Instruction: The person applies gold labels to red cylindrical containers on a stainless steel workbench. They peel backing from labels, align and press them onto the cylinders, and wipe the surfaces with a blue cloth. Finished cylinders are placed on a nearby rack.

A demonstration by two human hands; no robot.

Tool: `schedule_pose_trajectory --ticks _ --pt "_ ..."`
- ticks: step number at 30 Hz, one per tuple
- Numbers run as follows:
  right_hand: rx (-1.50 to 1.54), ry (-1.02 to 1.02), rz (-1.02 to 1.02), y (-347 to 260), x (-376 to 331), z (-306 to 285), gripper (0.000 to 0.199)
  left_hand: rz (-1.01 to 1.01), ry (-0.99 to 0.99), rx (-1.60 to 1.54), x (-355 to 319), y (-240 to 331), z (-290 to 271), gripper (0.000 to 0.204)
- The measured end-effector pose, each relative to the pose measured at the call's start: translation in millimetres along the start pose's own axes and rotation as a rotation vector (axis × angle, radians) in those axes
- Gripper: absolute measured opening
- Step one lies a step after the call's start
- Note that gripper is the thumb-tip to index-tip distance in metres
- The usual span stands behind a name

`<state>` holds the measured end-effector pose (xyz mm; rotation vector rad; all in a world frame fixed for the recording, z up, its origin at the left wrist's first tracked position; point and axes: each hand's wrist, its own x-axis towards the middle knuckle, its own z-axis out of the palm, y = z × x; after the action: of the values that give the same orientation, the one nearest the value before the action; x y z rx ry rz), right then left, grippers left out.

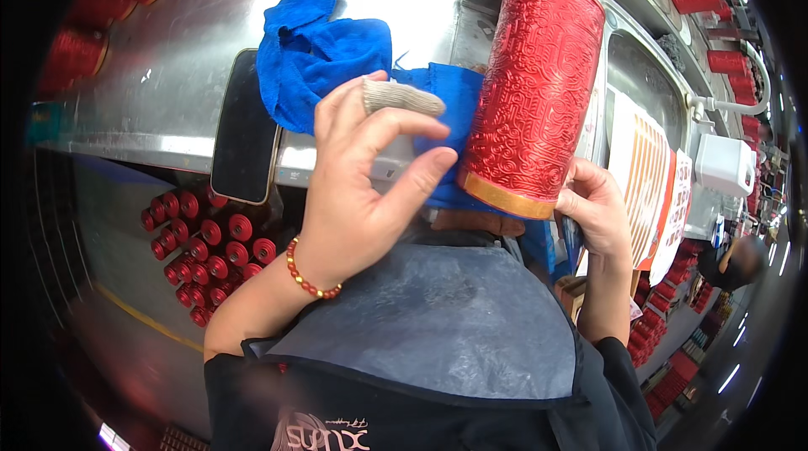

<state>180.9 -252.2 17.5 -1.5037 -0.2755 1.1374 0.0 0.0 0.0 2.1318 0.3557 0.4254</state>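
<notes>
A red metallic cylinder (539,89) with embossed swirls and a gold band at its near end lies tilted at the edge of the metal table. My right hand (598,207) pinches that gold-banded end between thumb and fingers; part of the grip is hidden behind it. Just left of the cylinder, my left hand (362,161) is held with thumb and fingers apart and nothing between them. A beige knitted sleeve (402,98) covers one of its fingers. Behind this hand a crumpled blue cloth (324,51) lies on the table, and more blue cloth (459,98) shows beside the cylinder.
A dark-screened phone (245,131) lies at the table's front edge. On the right are a sink (644,64), striped orange-and-white sheets (641,173) and a white plastic jug (725,163). Several red cylinders (210,253) stand below left. Farther right, a person (741,264) is visible.
</notes>
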Motion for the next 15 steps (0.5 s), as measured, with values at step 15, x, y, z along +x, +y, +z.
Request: schedule_pose_trajectory --ticks 15 --pt "-0.021 0.052 0.023 3.8 1.4 -1.6 0.019 0.011 -0.159 -0.352 -3.9 -3.3 38.5 0.070"
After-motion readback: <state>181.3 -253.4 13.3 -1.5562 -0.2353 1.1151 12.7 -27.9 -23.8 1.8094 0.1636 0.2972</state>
